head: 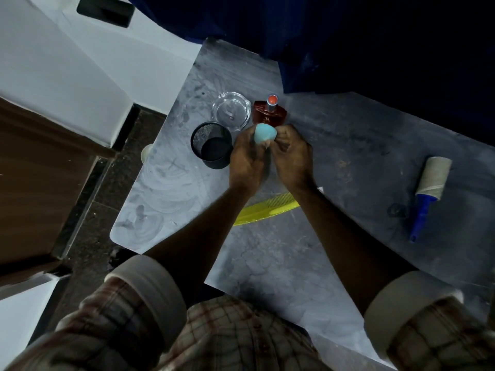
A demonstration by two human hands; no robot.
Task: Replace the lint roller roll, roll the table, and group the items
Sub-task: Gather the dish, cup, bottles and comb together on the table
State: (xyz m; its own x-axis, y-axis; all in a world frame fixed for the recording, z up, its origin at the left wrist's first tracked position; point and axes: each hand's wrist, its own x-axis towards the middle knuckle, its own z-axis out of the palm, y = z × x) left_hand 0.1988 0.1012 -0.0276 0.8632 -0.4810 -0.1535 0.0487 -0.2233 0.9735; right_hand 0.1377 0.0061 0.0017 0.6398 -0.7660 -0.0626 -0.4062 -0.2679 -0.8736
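A light blue rounded object (263, 133) sits between both hands above the grey table (267, 263). My left hand (247, 156) and my right hand (292, 156) both have fingers closed on it. The lint roller (428, 191), with a blue handle and a pale roll, lies at the right of the table, apart from my hands. Just beyond my hands stand a black mesh cup (212, 144), a clear glass ashtray (231, 111) and a dark red perfume bottle (270, 112). A yellow comb (263, 210) lies under my forearms.
Dark blue curtain (348, 36) hangs over the table's far edge. The table's left edge drops to a dark stone floor (88, 210), with a brown wooden panel (34, 170) and a white wall beyond. A small white round thing (146, 153) sits by the left edge.
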